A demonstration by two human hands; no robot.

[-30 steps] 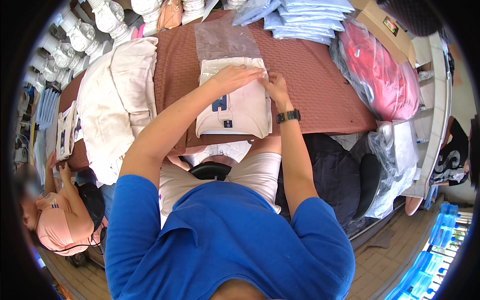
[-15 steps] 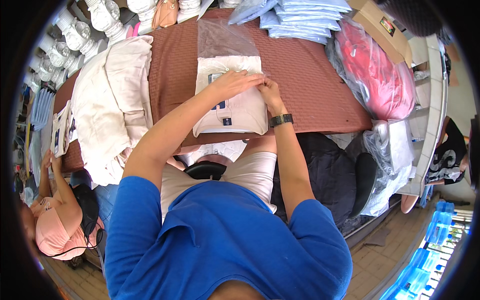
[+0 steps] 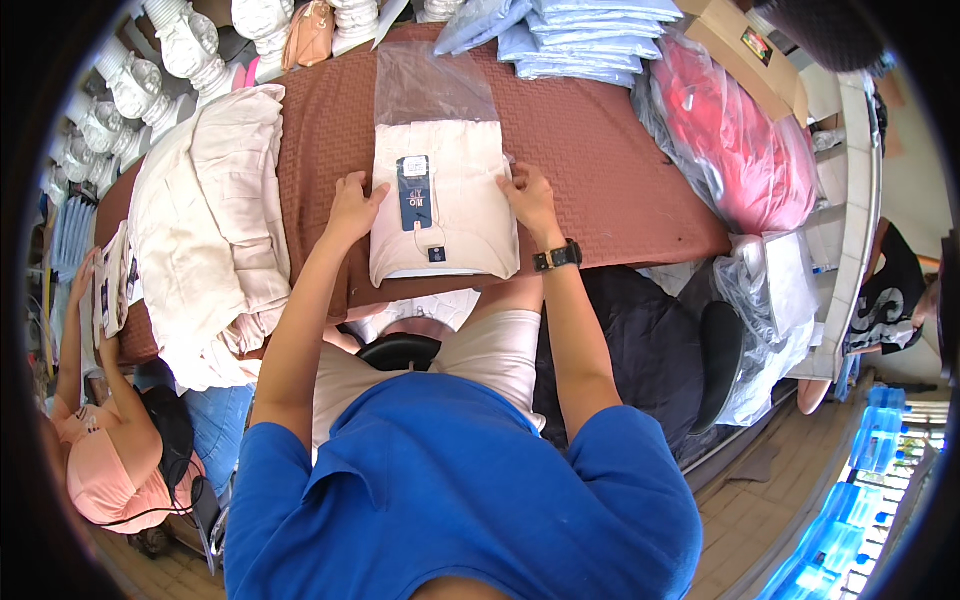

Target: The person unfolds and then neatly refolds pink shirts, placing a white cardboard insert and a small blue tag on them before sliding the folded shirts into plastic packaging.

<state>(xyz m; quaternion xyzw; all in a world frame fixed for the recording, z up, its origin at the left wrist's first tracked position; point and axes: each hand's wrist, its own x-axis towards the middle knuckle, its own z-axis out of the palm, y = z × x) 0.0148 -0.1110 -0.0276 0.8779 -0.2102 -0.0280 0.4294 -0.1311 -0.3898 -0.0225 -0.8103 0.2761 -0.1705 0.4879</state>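
Note:
A folded cream garment (image 3: 465, 190) lies flat in a clear plastic bag (image 3: 435, 85) on the table in front of me. The bag's loose, see-through end stretches away from me past the garment. On the garment rests a dark blue hang tag (image 3: 414, 195) on a string, with a small dark label (image 3: 436, 254) nearer to me. My left hand (image 3: 355, 208) is at the bag's left edge, thumb against it and fingers apart. My right hand (image 3: 532, 200), below a dark wristwatch (image 3: 557, 256), has its fingers closed on the bag's right edge.
A brown cloth (image 3: 335, 110) covers the table. Cream garments (image 3: 205, 230) are piled at left, bagged light-blue garments (image 3: 590, 35) at the back, and a bagged red bundle (image 3: 745, 140) at right. At far left, a co-worker in pink (image 3: 115, 465) handles another folded item.
My left hand has come off the middle of the garment and moved left to the bag's edge, uncovering the hang tag. The right hand remains at the right edge.

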